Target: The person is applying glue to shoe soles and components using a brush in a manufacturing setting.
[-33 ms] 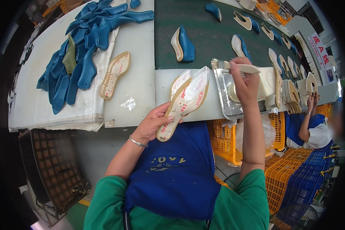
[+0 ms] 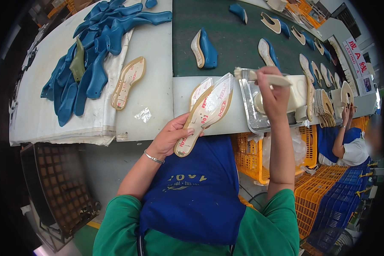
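Observation:
My left hand [image 2: 170,136] is closed around the narrow heel part of a shoe insole [image 2: 211,102], thumb on top. Its pale face carries red print, the forepart looks shiny and a tan rim runs round it. Partly hidden behind it, a second insole [image 2: 197,91] shows; whether my fingers hold that one too, I cannot tell. In my right hand [image 2: 275,96] is a flat paintbrush [image 2: 251,76], pinched by its pale handle, bristles pointing left. The brush hangs over the left side of a metal tray [image 2: 248,109], which holds a cream-coloured container [image 2: 298,94].
Another insole [image 2: 129,82] lies left on the white table [image 2: 153,98], near a heap of blue shoe lasts [image 2: 100,42]. Several lasts with insoles stand on the green belt [image 2: 230,38]. Stacked insoles [image 2: 323,109] sit right of the tray, near a co-worker's hands [image 2: 349,113]. Yellow crates [image 2: 247,155] stand below.
The brush and my right hand have shifted slightly downward, and the brush is now blurred. My left hand and the insole have hardly moved.

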The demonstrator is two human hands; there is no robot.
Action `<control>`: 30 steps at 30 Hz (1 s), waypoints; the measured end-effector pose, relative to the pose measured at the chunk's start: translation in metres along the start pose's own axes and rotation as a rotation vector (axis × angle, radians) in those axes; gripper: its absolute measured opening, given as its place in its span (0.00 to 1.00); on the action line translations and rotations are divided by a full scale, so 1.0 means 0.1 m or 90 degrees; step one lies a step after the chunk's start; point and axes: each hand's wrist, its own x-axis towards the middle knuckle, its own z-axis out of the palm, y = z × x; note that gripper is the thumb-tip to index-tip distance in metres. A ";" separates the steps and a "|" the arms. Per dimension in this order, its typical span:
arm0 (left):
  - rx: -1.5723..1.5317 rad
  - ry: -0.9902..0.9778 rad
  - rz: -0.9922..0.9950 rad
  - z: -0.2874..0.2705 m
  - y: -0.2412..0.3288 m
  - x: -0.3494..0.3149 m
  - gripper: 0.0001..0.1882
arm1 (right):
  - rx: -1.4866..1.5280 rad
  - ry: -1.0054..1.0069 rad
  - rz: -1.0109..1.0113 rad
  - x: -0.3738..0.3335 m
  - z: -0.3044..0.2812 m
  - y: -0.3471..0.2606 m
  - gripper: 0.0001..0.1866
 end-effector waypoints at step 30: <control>-0.048 -0.009 0.020 0.04 0.03 0.04 0.29 | -0.014 -0.019 -0.044 -0.42 0.31 -0.01 0.03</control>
